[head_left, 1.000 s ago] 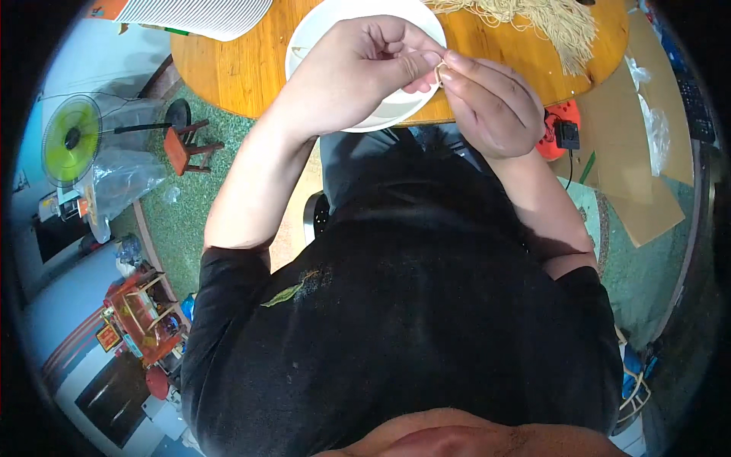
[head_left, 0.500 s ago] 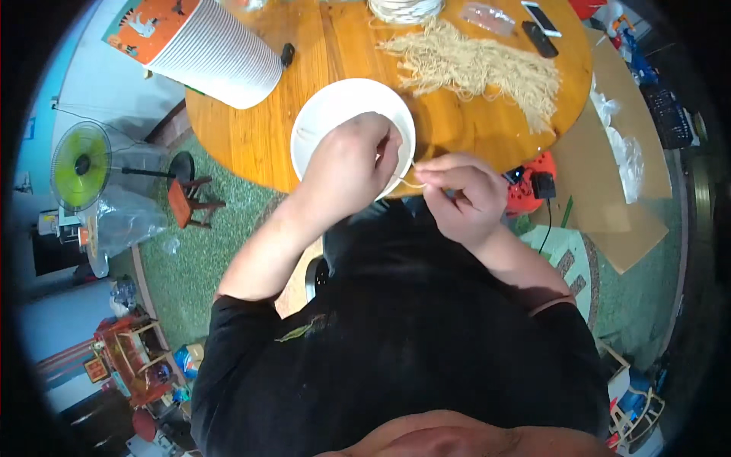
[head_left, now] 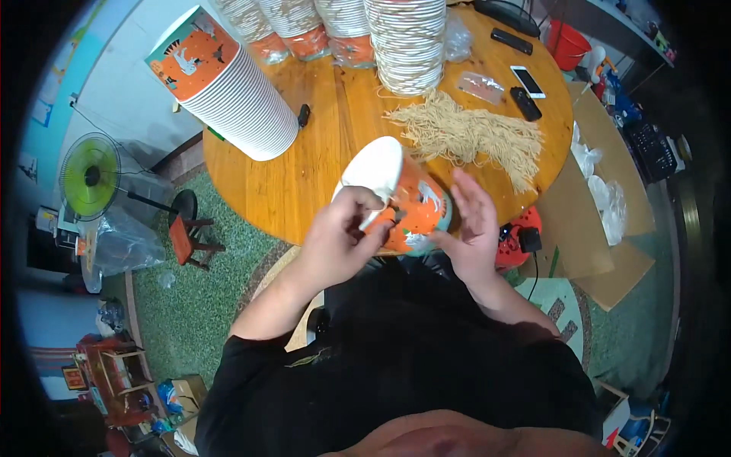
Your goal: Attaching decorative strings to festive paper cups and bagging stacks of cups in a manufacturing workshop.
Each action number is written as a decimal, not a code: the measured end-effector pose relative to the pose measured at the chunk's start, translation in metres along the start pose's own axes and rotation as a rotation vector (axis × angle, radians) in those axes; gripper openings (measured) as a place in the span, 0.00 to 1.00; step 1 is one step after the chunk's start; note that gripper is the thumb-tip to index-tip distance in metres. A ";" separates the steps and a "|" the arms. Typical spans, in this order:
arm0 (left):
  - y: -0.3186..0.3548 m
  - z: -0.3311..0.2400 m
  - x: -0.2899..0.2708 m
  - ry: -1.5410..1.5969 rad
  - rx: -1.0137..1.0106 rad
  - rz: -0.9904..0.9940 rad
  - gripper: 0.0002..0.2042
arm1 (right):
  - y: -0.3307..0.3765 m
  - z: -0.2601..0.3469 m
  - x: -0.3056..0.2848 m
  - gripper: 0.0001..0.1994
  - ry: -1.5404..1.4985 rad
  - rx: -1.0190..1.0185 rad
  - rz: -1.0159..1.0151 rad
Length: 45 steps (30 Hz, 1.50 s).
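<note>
Head view: an orange paper bucket (head_left: pixel 420 199) is tipped over the near edge of the table (head_left: pixel 327 122), white mouth leftward. The left hand (head_left: pixel 333 240) curls at its rim, thumb and forefinger drawn close beside a pale cord (head_left: pixel 384 196); whether they pinch cord or bucket wall, I cannot tell. The right hand (head_left: pixel 475 236) is spread wide near the base, fingers clasping nothing. With support that loose, the bucket could roll or drop off the edge, and a hard tug on the cord might crease its wall. White lining shows inside it. Leftward, a bucket stack (head_left: pixel 247 107) holds like buckets nested together.
</note>
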State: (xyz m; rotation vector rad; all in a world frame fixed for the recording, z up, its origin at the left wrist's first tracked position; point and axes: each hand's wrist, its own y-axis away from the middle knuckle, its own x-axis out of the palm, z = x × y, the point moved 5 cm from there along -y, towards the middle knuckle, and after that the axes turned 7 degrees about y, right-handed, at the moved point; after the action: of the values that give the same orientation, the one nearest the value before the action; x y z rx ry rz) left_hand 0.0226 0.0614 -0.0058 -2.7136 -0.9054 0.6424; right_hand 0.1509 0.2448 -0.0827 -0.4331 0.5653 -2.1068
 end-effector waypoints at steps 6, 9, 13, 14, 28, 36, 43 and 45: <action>-0.005 -0.004 0.003 0.640 0.104 -0.140 0.19 | 0.021 -0.018 -0.003 0.74 -0.653 0.485 -0.009; -0.011 0.000 0.018 0.733 0.012 -0.168 0.17 | 0.012 -0.001 -0.001 0.71 -0.546 0.341 0.043; -0.018 0.038 0.025 0.520 0.030 -0.270 0.18 | -0.021 0.013 -0.015 0.62 -0.246 0.190 -0.162; -0.020 0.046 0.023 0.350 0.026 -0.313 0.19 | -0.034 0.015 -0.019 0.61 -0.172 0.124 -0.156; 0.019 0.115 0.010 -0.299 0.035 -0.203 0.34 | -0.354 0.197 -0.016 0.34 0.621 -0.426 -0.164; 0.012 0.108 0.019 -0.406 0.038 -0.175 0.24 | -0.482 0.187 0.035 0.27 0.988 -0.230 0.114; 0.012 0.113 0.016 -0.402 0.038 -0.207 0.21 | -0.516 0.133 0.039 0.35 1.041 -0.011 0.427; 0.007 0.114 0.017 -0.399 0.034 -0.222 0.21 | -0.518 0.115 0.027 0.35 0.795 0.267 0.569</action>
State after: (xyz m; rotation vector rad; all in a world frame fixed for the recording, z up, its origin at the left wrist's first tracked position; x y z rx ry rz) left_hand -0.0142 0.0727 -0.1144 -2.4450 -1.2479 1.1593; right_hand -0.1555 0.4565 0.2969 0.6841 0.7253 -1.6953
